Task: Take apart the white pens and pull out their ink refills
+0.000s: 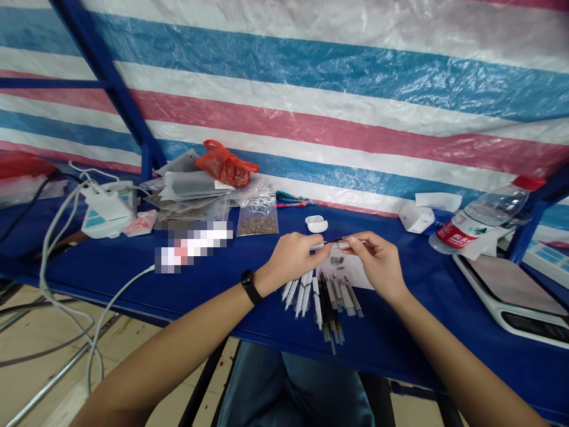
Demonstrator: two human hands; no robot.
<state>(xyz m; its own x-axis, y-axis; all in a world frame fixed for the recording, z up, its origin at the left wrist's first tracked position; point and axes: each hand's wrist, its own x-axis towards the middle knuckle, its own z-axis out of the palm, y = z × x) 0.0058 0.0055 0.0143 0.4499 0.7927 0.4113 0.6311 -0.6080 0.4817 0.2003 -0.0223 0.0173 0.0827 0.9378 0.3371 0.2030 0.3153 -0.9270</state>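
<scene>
While both forearms reached in over the blue table point(204, 270), the left hand point(291, 256) and the right hand point(381, 261) met above its near part, each pinching one end of a slim pen assembly. The left thumb and fingers were closed on a short pale barrel point(317, 246), and the right fingertips gripped a whitish sleeve point(344, 244); a thin dark rod point(330, 241) ran between the two, level with the tabletop. Whether the rod had entered either piece could not be told.

Just below the hands, pen parts lay fanned out in groups: white pen barrels point(304, 293) on the left, dark refills point(328, 314) with clear ends in the middle, and greyish tubes point(345, 296) on the right. Behind these, small dark pieces point(336, 260) rested on a sheet of white paper point(357, 274), partly hidden by the right hand. A black watch band point(251, 287) circled the left wrist. Beyond the hands sat a small white case point(316, 223), with a clear zip bag point(258, 222) of brownish bits to its left; a red-capped bottle point(482, 219) and a flat scale point(511, 290) stood well off to the right
</scene>
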